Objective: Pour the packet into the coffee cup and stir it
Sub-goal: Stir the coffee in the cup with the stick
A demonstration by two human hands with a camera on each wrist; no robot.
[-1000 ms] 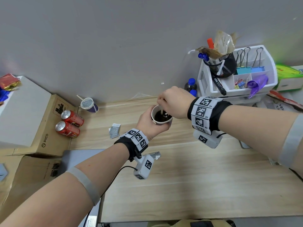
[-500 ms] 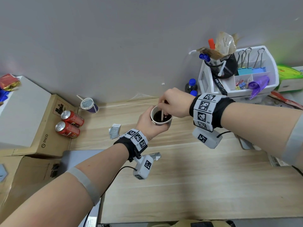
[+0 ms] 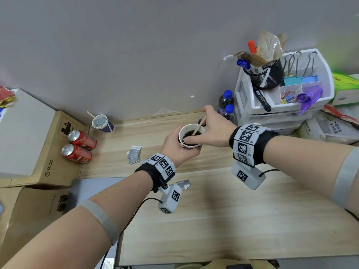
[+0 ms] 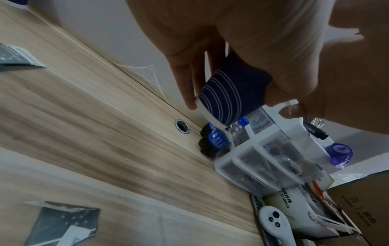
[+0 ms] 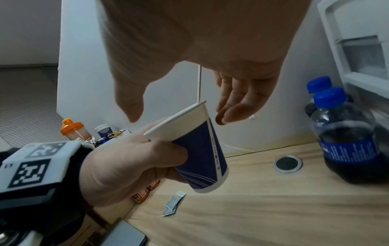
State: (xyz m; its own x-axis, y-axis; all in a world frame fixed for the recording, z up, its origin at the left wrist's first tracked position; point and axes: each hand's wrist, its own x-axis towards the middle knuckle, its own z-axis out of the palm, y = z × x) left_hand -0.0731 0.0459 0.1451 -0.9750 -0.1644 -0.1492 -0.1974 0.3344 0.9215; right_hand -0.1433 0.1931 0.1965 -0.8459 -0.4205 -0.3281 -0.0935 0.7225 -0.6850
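Note:
My left hand [image 3: 175, 146] grips a blue striped paper coffee cup [image 3: 191, 135] and holds it tilted a little above the wooden table [image 3: 213, 220]. The cup [image 5: 200, 149] holds dark coffee. A thin wooden stirrer [image 3: 199, 126] leans in it toward the right rim. My right hand [image 3: 211, 129] hovers over the cup and holds the stirrer's top end between its fingers, with the thumb stretched across the near rim. Empty grey packets [image 3: 134, 156] lie on the table left of the cup. Another torn packet [image 4: 63, 223] lies under my left wrist.
Two cola bottles [image 3: 226, 107] and a white drawer organiser [image 3: 281, 94] stand at the back right. Two red cans [image 3: 79, 146] lie on a cardboard box [image 3: 48, 152] at the left. A second paper cup [image 3: 102, 123] sits by the wall. A cable hole [image 5: 287, 164] is behind the cup.
My right hand has shifted right, off the top of the cup, and spread out. The stirrer has tipped from upright to leaning right. The left hand and the cup have stayed put.

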